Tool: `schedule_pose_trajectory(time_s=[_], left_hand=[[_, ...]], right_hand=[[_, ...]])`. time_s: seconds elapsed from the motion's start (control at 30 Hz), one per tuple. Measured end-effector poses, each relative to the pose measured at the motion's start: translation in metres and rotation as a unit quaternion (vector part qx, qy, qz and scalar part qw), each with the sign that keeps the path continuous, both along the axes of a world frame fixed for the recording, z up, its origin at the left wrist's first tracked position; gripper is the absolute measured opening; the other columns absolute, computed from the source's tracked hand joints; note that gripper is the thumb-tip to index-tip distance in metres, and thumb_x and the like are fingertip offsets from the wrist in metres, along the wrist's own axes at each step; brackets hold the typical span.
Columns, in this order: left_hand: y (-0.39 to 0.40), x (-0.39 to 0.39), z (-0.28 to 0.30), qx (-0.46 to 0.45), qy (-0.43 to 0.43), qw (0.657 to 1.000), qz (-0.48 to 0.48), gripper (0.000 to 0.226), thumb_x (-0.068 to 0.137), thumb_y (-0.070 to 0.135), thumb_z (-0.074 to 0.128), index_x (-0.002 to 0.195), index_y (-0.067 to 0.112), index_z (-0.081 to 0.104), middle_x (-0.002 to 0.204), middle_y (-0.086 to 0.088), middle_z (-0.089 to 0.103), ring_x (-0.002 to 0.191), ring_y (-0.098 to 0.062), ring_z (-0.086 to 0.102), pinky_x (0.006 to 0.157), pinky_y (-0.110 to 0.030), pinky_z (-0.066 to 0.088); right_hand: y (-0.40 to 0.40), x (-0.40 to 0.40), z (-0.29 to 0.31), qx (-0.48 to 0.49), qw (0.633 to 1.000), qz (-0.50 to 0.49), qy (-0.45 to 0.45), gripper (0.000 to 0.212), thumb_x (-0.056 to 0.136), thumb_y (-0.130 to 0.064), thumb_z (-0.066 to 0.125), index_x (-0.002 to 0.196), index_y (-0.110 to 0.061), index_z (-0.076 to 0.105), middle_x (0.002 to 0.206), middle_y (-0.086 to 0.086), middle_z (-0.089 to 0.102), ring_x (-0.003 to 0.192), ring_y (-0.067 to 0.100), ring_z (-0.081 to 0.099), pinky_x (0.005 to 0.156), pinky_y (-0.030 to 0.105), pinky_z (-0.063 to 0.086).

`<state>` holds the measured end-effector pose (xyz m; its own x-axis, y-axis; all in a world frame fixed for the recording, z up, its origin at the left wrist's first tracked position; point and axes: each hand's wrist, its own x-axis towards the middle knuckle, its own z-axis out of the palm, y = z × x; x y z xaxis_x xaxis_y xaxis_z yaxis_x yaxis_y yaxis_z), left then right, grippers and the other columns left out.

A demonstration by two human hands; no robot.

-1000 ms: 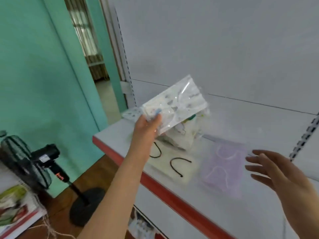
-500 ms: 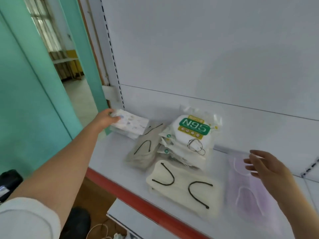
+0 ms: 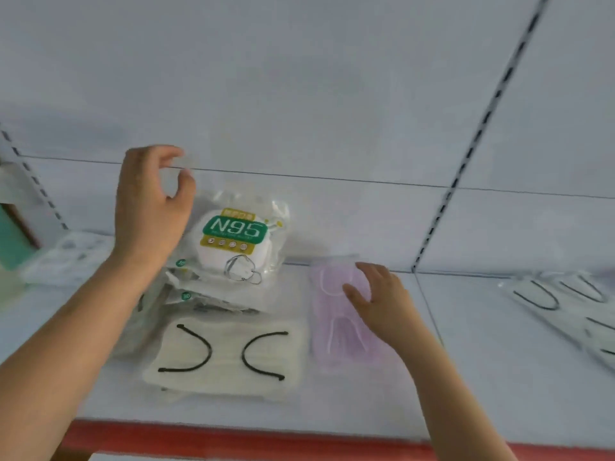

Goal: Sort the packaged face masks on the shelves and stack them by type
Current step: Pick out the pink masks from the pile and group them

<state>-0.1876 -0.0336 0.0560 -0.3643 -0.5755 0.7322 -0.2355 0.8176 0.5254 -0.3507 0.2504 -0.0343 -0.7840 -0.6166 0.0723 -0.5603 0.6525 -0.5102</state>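
A pile of N95 mask packets leans against the shelf's back panel. My left hand hovers just left of its top, empty, fingers loosely curled. In front lies a cream mask pack with black ear loops. To its right lies a lilac mask pack; my right hand rests over it with relaxed fingers. At the far left sits the patterned white mask pack, blurred.
The white shelf has a red front edge. More clear packs with black ear loops lie at the far right. A slotted black upright runs up the back panel. A teal wall edge shows at far left.
My left hand set the patterned pack down at the shelf's left end, let go and moved right to the N95 pile. My right hand came down onto the lilac pack. The view swung right.
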Motion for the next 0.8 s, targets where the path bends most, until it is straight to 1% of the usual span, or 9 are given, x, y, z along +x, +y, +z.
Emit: schedule_pose_trajectory(time_s=[0.1, 0.17, 0.3, 0.4, 0.53, 0.57, 0.67, 0.73, 0.8], left_hand=[[0.094, -0.064, 0.02, 0.006, 0.014, 0.988, -0.151, 0.027, 0.097, 0.016, 0.055, 0.123, 0.011, 0.061, 0.122, -0.008, 0.06, 0.108, -0.014, 0.059, 0.094, -0.026, 0.048], [0.151, -0.112, 0.016, 0.03, -0.009, 0.968, -0.248, 0.028, 0.093, 0.019, 0.055, 0.119, 0.011, 0.063, 0.116, -0.005, 0.063, 0.1, -0.014, 0.062, 0.087, -0.023, 0.049], [0.272, -0.2, -0.018, 0.063, -0.175, 0.897, -0.401, 0.027, 0.091, 0.024, 0.058, 0.116, 0.015, 0.063, 0.109, -0.001, 0.064, 0.094, -0.017, 0.064, 0.088, -0.038, 0.053], [0.347, -0.251, -0.051, 0.072, -0.303, 0.847, -0.431, 0.03, 0.095, 0.022, 0.062, 0.123, 0.013, 0.061, 0.116, -0.006, 0.062, 0.104, -0.023, 0.063, 0.094, -0.038, 0.051], [0.411, -0.289, -0.083, 0.097, -0.356, 0.831, -0.417, 0.034, 0.094, 0.024, 0.062, 0.126, 0.013, 0.061, 0.127, -0.009, 0.059, 0.115, -0.026, 0.06, 0.098, -0.035, 0.048], [0.421, -0.294, -0.088, 0.101, -0.359, 0.831, -0.412, 0.033, 0.094, 0.024, 0.062, 0.124, 0.013, 0.062, 0.127, -0.009, 0.059, 0.116, -0.026, 0.06, 0.097, -0.034, 0.048], [0.445, -0.305, -0.097, 0.12, -0.345, 0.841, -0.399, 0.03, 0.093, 0.022, 0.062, 0.12, 0.01, 0.066, 0.124, -0.01, 0.063, 0.115, -0.026, 0.061, 0.096, -0.033, 0.047], [0.456, -0.301, -0.094, 0.143, -0.319, 0.857, -0.379, 0.031, 0.095, 0.024, 0.062, 0.122, 0.009, 0.066, 0.124, -0.007, 0.065, 0.118, -0.023, 0.061, 0.097, -0.03, 0.045], [0.468, -0.288, -0.084, 0.213, -0.278, 0.863, -0.365, 0.037, 0.096, 0.035, 0.064, 0.123, 0.01, 0.066, 0.122, -0.005, 0.068, 0.118, -0.019, 0.062, 0.092, -0.025, 0.045]], right_hand=[[0.053, -0.01, -0.005, 0.038, 0.999, -0.022, 0.015, 0.065, 0.098, -0.052, 0.048, 0.152, -0.019, 0.034, 0.156, 0.001, 0.037, 0.144, 0.022, 0.03, 0.117, 0.039, 0.028], [0.097, -0.022, -0.009, 0.036, 0.996, -0.077, 0.023, 0.063, 0.098, -0.052, 0.048, 0.15, -0.017, 0.037, 0.154, 0.001, 0.038, 0.144, 0.021, 0.031, 0.117, 0.038, 0.028], [0.189, -0.056, -0.01, -0.011, 0.972, -0.23, 0.05, 0.051, 0.097, -0.042, 0.055, 0.14, -0.015, 0.048, 0.141, 0.004, 0.05, 0.129, 0.026, 0.046, 0.103, 0.037, 0.038], [0.252, -0.086, -0.011, -0.029, 0.943, -0.321, 0.082, 0.056, 0.094, -0.041, 0.059, 0.143, -0.016, 0.045, 0.145, 0.004, 0.046, 0.133, 0.028, 0.041, 0.105, 0.039, 0.036], [0.323, -0.13, -0.014, 0.067, 0.924, -0.369, 0.079, 0.072, 0.094, -0.054, 0.054, 0.152, -0.017, 0.032, 0.157, 0.007, 0.036, 0.146, 0.027, 0.028, 0.118, 0.04, 0.022], [0.335, -0.137, -0.015, 0.081, 0.923, -0.372, 0.056, 0.068, 0.093, -0.055, 0.055, 0.147, -0.017, 0.04, 0.151, 0.007, 0.044, 0.142, 0.028, 0.035, 0.114, 0.039, 0.028], [0.353, -0.147, -0.016, 0.026, 0.918, -0.395, 0.024, 0.039, 0.087, -0.052, 0.065, 0.108, -0.019, 0.068, 0.109, 0.005, 0.069, 0.109, 0.029, 0.061, 0.079, 0.034, 0.044], [0.355, -0.146, -0.012, -0.017, 0.912, -0.409, 0.022, 0.033, 0.089, -0.05, 0.064, 0.087, -0.018, 0.071, 0.084, 0.004, 0.069, 0.087, 0.027, 0.064, 0.062, 0.031, 0.042], [0.352, -0.141, -0.003, -0.096, 0.903, -0.419, 0.032, 0.036, 0.09, -0.051, 0.062, 0.076, -0.018, 0.067, 0.065, -0.003, 0.06, 0.071, 0.023, 0.059, 0.055, 0.029, 0.037]])
